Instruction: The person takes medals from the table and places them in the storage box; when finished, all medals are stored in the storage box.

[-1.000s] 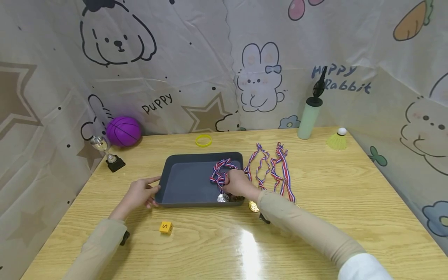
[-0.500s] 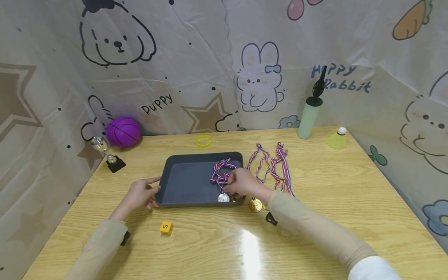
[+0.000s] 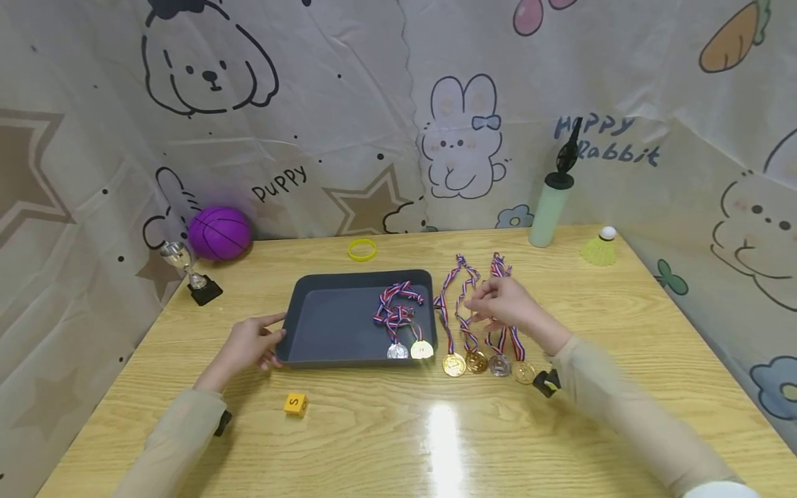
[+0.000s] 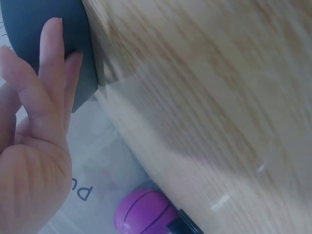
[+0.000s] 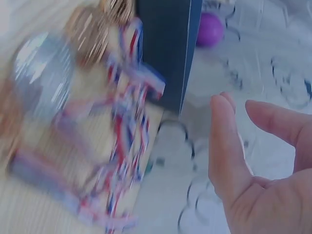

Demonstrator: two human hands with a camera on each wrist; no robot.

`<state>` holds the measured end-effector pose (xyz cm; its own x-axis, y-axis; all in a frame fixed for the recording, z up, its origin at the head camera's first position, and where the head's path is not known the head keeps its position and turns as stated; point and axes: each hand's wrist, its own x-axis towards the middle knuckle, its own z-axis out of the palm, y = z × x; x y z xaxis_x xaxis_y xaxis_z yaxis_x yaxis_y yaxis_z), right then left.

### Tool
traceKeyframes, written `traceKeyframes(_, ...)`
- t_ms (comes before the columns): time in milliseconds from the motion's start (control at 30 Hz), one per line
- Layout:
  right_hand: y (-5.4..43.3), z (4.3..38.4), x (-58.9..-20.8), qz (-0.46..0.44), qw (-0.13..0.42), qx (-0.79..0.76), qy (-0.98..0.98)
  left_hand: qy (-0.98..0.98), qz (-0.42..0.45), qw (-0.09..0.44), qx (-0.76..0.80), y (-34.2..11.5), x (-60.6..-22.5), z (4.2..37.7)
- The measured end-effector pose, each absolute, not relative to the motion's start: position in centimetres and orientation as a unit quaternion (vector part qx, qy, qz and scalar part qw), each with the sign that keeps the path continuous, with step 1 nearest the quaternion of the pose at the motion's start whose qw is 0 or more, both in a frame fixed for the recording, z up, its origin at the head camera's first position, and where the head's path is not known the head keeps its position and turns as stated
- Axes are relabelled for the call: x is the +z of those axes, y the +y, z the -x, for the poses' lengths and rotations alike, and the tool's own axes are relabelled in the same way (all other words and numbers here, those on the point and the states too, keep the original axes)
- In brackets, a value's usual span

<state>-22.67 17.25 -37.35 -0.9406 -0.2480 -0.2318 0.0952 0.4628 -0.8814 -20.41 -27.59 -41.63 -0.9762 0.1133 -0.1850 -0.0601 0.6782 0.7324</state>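
A dark grey tray (image 3: 336, 318) lies on the table, with a silver medal (image 3: 397, 352) and a gold medal (image 3: 421, 350) on striped ribbons at its right end. My left hand (image 3: 248, 346) touches the tray's left wall with fairly straight fingers, also seen against the wall in the left wrist view. To the right of the tray, several medals lie in a row with ribbons stretched toward the back, among them a gold medal (image 3: 454, 364) and a silver medal (image 3: 499, 364). Above these ribbons is my right hand (image 3: 507, 304), holding nothing, thumb and fingertips apart in the right wrist view.
A yellow letter cube (image 3: 295, 405) sits in front of the tray. Behind are a yellow ring (image 3: 362, 250), a purple ball (image 3: 220, 234) and a small trophy (image 3: 193, 274). A green hand pump (image 3: 551, 207) and a shuttlecock (image 3: 600, 247) stand at the back right.
My right hand has let go of a medal in the tray and moved right, over the ribbons outside. The gold medal in the tray is now uncovered. My left hand has stayed put.
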Motion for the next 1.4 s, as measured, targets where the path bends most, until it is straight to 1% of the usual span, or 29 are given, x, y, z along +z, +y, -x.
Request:
traceKeyframes(233, 22.3, 22.5, -37.8, -0.001, 0.161, -0.502, 0.85, 0.909, -0.011, 0.107, 0.403, -27.5, -41.3, 20.1)
traceKeyframes(500, 24.7, 21.5, -40.2, -0.017, 0.2, -0.472, 0.859, 0.909, -0.013, 0.109, 0.403, -27.5, -41.3, 20.1)
traceKeyframes(633, 25.0, 21.1, -41.2, -0.022, 0.216, -0.467, 0.858, 0.907, -0.012, 0.109, 0.406, -27.6, -41.4, 20.2)
traceKeyframes(833, 24.8, 20.7, -42.1, -0.02, 0.226, -0.462, 0.857, 0.907, -0.011, 0.113, 0.406, -27.7, -41.8, 20.4)
traceKeyframes(1100, 24.3, 20.5, -42.8, -0.029, 0.208, -0.454, 0.866, 0.907, -0.014, 0.112, 0.407, -27.7, -41.9, 20.4)
traceKeyframes(1400, 23.8, 20.6, -42.7, -0.031, 0.18, -0.43, 0.884, 0.905, -0.018, 0.108, 0.411, -27.6, -41.7, 20.3)
